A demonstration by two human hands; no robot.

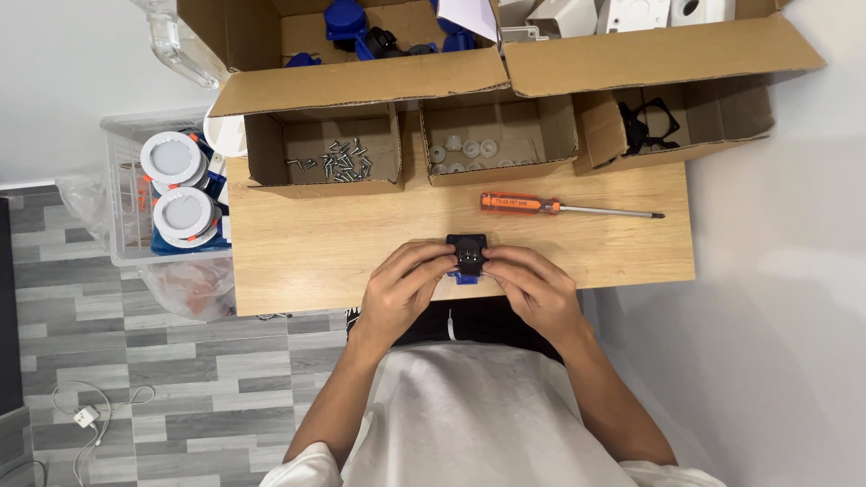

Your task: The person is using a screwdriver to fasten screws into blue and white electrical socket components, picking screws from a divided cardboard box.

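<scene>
My left hand point(404, 287) and my right hand point(534, 289) meet over the near edge of a small wooden table point(298, 252). Together they hold a small black part with a blue piece under it point(466, 254), fingers of both hands wrapped around its sides. The blue piece mostly hides beneath my fingertips. An orange-handled screwdriver point(550, 206) lies flat on the table just beyond the part, its shaft pointing right, apart from both hands.
Three open cardboard trays sit at the table's far edge: one with screws point(338, 160), one with white round pieces point(469, 151), one with a black frame point(648, 122). Bigger boxes of blue and white parts lie behind. A basket of round white lamps point(176, 194) stands left.
</scene>
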